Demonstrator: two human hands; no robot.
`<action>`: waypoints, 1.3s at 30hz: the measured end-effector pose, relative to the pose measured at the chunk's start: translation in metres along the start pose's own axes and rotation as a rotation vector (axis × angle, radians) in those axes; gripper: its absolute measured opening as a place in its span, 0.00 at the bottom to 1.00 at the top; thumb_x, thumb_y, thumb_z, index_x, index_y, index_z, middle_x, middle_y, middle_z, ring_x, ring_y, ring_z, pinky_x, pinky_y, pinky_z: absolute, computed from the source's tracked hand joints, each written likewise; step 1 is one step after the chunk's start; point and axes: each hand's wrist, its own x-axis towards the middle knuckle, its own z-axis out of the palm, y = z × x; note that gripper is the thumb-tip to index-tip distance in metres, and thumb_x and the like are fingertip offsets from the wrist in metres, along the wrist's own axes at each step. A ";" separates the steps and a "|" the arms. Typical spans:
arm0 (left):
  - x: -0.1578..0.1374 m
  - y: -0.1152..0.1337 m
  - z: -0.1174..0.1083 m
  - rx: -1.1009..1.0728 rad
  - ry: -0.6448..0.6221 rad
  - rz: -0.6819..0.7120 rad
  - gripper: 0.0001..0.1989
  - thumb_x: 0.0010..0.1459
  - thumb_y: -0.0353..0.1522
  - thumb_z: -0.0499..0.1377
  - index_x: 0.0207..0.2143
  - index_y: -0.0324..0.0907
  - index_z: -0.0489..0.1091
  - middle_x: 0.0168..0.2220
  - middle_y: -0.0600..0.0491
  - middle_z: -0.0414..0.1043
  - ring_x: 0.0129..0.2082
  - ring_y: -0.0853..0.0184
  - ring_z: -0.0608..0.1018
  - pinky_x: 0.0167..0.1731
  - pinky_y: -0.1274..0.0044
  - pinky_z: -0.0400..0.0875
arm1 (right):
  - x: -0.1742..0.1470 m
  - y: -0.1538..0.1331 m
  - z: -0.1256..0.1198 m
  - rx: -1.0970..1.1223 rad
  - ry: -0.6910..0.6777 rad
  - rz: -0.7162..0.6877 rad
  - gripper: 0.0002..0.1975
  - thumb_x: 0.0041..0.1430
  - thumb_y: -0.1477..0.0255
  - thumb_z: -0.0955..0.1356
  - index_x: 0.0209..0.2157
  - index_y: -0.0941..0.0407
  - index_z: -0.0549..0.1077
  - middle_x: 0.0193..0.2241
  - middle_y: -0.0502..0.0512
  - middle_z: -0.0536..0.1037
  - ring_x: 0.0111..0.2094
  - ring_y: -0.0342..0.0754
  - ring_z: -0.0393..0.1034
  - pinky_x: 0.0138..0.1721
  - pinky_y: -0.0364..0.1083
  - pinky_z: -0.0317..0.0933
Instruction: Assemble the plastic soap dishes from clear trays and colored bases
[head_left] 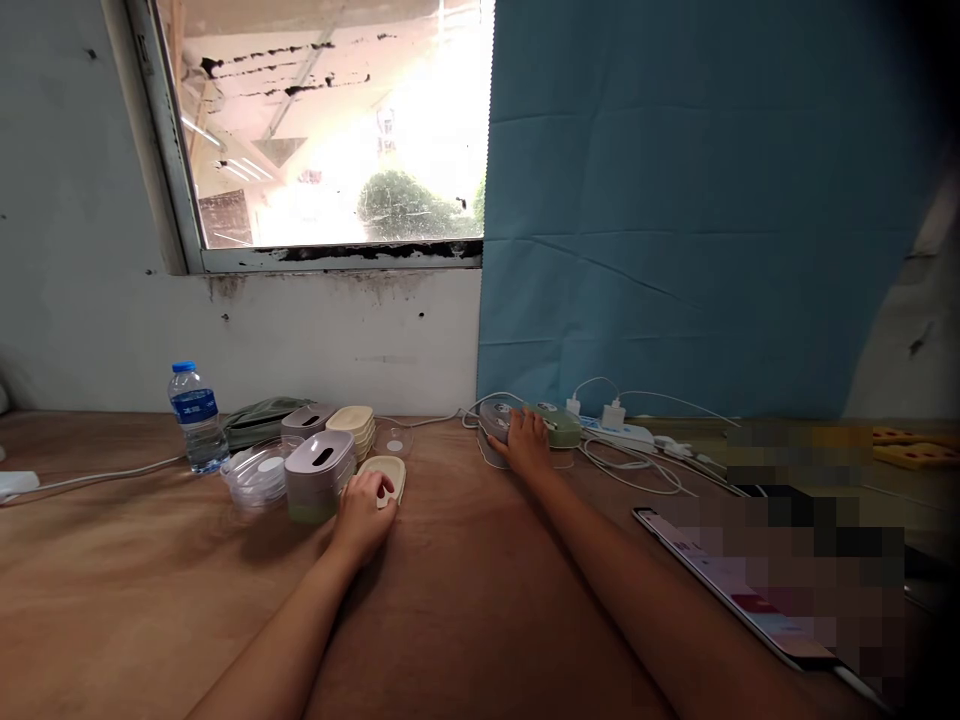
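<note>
Beside the lilac lidded box [321,455], my left hand [364,512] rests low over the tabletop. Its bent fingers and thumb close on the near end of a flat cream lid [391,468]. My right hand [527,445] reaches farther out, with its fingers over a grey lidded container [495,412] and the thumb against its front. Touching that container on the right is a green lidded one [561,425], partly behind my fingers. A stack of cream lids [351,420] stands behind the lilac box.
To the left are clear plastic containers [255,480], a water bottle [197,420] and a grey-green pouch [266,420]. Chargers in a power strip [615,430] and loose white cables [637,470] lie on the right. A tablet [720,575] rests nearer me. The wall is behind.
</note>
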 end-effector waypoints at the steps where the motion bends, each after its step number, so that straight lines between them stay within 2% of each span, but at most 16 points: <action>1: 0.000 0.000 0.000 0.019 -0.021 0.001 0.05 0.45 0.28 0.51 0.26 0.42 0.64 0.29 0.53 0.66 0.33 0.64 0.68 0.34 0.73 0.59 | 0.000 -0.002 -0.003 0.012 0.001 -0.010 0.30 0.51 0.62 0.64 0.50 0.68 0.55 0.49 0.74 0.58 0.51 0.65 0.48 0.48 0.57 0.45; 5: -0.001 -0.004 0.003 0.015 -0.096 0.000 0.08 0.43 0.29 0.54 0.30 0.43 0.66 0.33 0.52 0.68 0.38 0.62 0.67 0.39 0.70 0.57 | -0.003 -0.019 -0.019 0.092 -0.041 -0.156 0.30 0.53 0.66 0.62 0.53 0.67 0.50 0.52 0.70 0.55 0.54 0.62 0.44 0.51 0.57 0.41; 8: 0.000 -0.007 0.006 -0.039 -0.140 -0.008 0.09 0.42 0.26 0.54 0.30 0.43 0.67 0.34 0.52 0.69 0.39 0.62 0.68 0.40 0.71 0.57 | -0.010 -0.044 -0.026 0.154 -0.137 -0.329 0.24 0.52 0.71 0.62 0.51 0.62 0.57 0.51 0.64 0.60 0.52 0.56 0.49 0.52 0.52 0.44; 12: 0.001 -0.010 0.007 -0.081 -0.158 -0.027 0.12 0.41 0.23 0.51 0.29 0.43 0.67 0.32 0.54 0.70 0.36 0.65 0.70 0.38 0.74 0.59 | -0.029 -0.083 -0.014 0.202 -0.265 -0.435 0.14 0.53 0.73 0.63 0.43 0.61 0.65 0.46 0.63 0.65 0.47 0.54 0.58 0.48 0.52 0.52; 17: 0.001 -0.006 0.006 -0.093 -0.136 -0.072 0.12 0.40 0.21 0.51 0.27 0.43 0.66 0.29 0.55 0.70 0.34 0.66 0.71 0.39 0.73 0.58 | -0.038 -0.114 0.011 0.274 -0.360 -0.459 0.14 0.58 0.69 0.62 0.46 0.58 0.63 0.48 0.56 0.64 0.45 0.51 0.62 0.45 0.54 0.58; 19: 0.001 -0.002 0.005 -0.095 -0.101 -0.099 0.11 0.41 0.21 0.50 0.26 0.43 0.66 0.29 0.54 0.69 0.35 0.65 0.70 0.40 0.71 0.57 | -0.035 -0.119 0.017 0.308 -0.388 -0.471 0.15 0.58 0.69 0.62 0.47 0.58 0.63 0.49 0.57 0.63 0.46 0.51 0.61 0.45 0.55 0.58; 22: 0.001 0.005 0.005 -0.171 0.029 -0.167 0.10 0.42 0.22 0.50 0.26 0.43 0.65 0.31 0.53 0.67 0.35 0.64 0.70 0.39 0.70 0.58 | -0.029 -0.123 0.024 0.353 -0.423 -0.504 0.14 0.58 0.70 0.62 0.46 0.58 0.63 0.49 0.57 0.63 0.47 0.51 0.61 0.46 0.55 0.57; 25: 0.001 0.010 0.005 -0.324 0.189 -0.223 0.06 0.45 0.25 0.52 0.27 0.43 0.64 0.31 0.55 0.66 0.34 0.66 0.70 0.40 0.71 0.59 | -0.024 -0.129 0.033 0.386 -0.448 -0.519 0.13 0.58 0.70 0.62 0.45 0.57 0.64 0.48 0.56 0.64 0.46 0.51 0.62 0.45 0.55 0.58; 27: -0.001 0.013 0.005 -0.454 0.253 -0.218 0.04 0.46 0.28 0.52 0.28 0.43 0.63 0.30 0.55 0.65 0.33 0.67 0.70 0.40 0.73 0.61 | -0.022 -0.131 0.038 0.405 -0.463 -0.516 0.13 0.58 0.70 0.62 0.45 0.58 0.64 0.47 0.56 0.65 0.45 0.50 0.63 0.44 0.54 0.59; 32: -0.004 0.020 0.002 -0.630 0.286 -0.173 0.04 0.50 0.32 0.52 0.31 0.42 0.60 0.33 0.53 0.65 0.33 0.69 0.70 0.37 0.77 0.65 | -0.018 -0.130 0.041 0.481 -0.498 -0.538 0.13 0.59 0.70 0.62 0.45 0.58 0.64 0.45 0.56 0.67 0.42 0.48 0.65 0.41 0.52 0.62; 39: -0.003 0.021 -0.006 -0.618 0.408 -0.210 0.04 0.52 0.33 0.51 0.31 0.43 0.57 0.35 0.52 0.64 0.36 0.69 0.70 0.40 0.76 0.65 | -0.023 -0.110 0.030 0.597 -0.463 -0.522 0.12 0.58 0.70 0.62 0.43 0.59 0.65 0.44 0.56 0.67 0.42 0.48 0.65 0.41 0.52 0.62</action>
